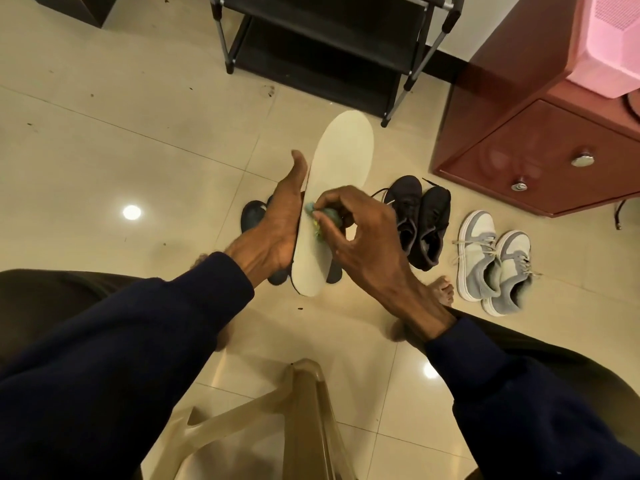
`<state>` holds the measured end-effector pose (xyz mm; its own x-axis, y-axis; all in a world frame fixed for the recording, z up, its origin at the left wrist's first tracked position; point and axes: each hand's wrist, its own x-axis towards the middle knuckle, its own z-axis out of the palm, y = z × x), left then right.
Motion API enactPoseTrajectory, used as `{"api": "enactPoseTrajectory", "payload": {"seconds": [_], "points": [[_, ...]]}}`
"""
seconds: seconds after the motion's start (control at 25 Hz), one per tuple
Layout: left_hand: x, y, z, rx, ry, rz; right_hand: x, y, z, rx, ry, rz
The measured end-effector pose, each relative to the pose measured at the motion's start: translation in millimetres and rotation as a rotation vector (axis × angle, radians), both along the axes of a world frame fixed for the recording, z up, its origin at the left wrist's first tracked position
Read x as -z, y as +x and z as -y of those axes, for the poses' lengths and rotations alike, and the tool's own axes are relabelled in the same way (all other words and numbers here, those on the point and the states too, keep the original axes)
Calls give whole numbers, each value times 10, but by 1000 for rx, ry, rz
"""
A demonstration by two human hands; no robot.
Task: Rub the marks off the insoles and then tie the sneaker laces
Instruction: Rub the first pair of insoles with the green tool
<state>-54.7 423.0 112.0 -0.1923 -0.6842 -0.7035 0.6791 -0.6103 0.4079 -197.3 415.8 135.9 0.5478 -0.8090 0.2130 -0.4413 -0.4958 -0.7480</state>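
One insole (343,154), one eraser (329,216), two black sneakers (433,220), two grey sneakers (476,251)

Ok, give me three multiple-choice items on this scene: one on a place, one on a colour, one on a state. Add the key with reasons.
1. Where do the grey sneakers stand?
A. On the rack
B. On the floor, right of the black sneakers
C. On the cabinet

2. What colour is the held insole?
A. Cream
B. Red
C. Pink

3. What is the right hand doing?
A. Hanging idle
B. Tying a lace
C. Pinching an eraser against the insole

Key:
1 B: both pairs sit side by side on the floor, the grey pair to the right.
2 A: its broad face is pale cream.
3 C: its fingertips press the small blue-green eraser to the insole, which the left hand holds.
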Motion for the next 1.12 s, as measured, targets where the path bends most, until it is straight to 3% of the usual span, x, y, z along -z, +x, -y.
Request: {"api": "enactPoseTrajectory", "payload": {"seconds": [0.12,0.28,0.36,0.44,0.52,0.68,0.76,0.88,1.04,1.12], "points": [[-85,5,-10,27,-51,-27,-80,-7,49,-27,51,-48],[-46,128,11,-122,-28,-73,-285,-61,-13,-463,330,-183],[-42,147,30,-149,-41,-95,-247,-106,72,-385,233,-190],[-74,109,42,-139,-66,-52,-168,-185,200,-142,67,-166],[-75,114,35,-164,-66,-46,-134,-181,182,-44,32,-123],[-73,184,74,-270,-52,-165,-249,-168,-29,-329,220,-82],[-61,203,76,-280,-81,-184,-176,-194,85,-213,130,-93],[-22,126,55,-180,-119,-62,-92,-278,254,7,6,-122],[-7,57,1,-36,-128,-45,-154,-214,126,-235,115,-105],[20,26,-27,-51,-113,-19,-147,-192,164,-158,87,-105]]}}
